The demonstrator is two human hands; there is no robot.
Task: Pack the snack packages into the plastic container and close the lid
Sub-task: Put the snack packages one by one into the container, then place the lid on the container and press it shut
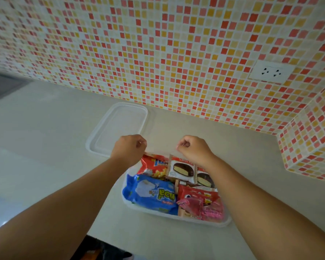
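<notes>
Container (pixel 176 217) sitting on the tabletop (pixel 45 147), already filled: blue package (pixel 152 196) at near left, red snack bag (pixel 154 166) behind it, two chocolate pie packs (pixel 180 170) at far right, red and pink packs (pixel 201 201) at near right. Nothing left lying loose outside the container, as far as visible.

Left hand (pixel 129 147) and right hand (pixel 192 148) both hovering at the far rim of the container, fingers curled in a fist. Appearing to be pinching a thin clear edge between them; cannot tell for certain whether rim, film or nothing is being held, since the plastic is near invisible there.

Lid (pixel 118 128) lying flat on the tabletop, apart from the container, beyond and to the left of it, just past the left hand. Long axis of lid running away toward the tiled wall (pixel 158 53), slightly slanted; container's long axis running left to right. Left hand clearly nearer the lid.

Judging: packing done, closing not yet done. Next move likely needing a reach forward-left, then turning the lid to match the container before pressing down.
</notes>
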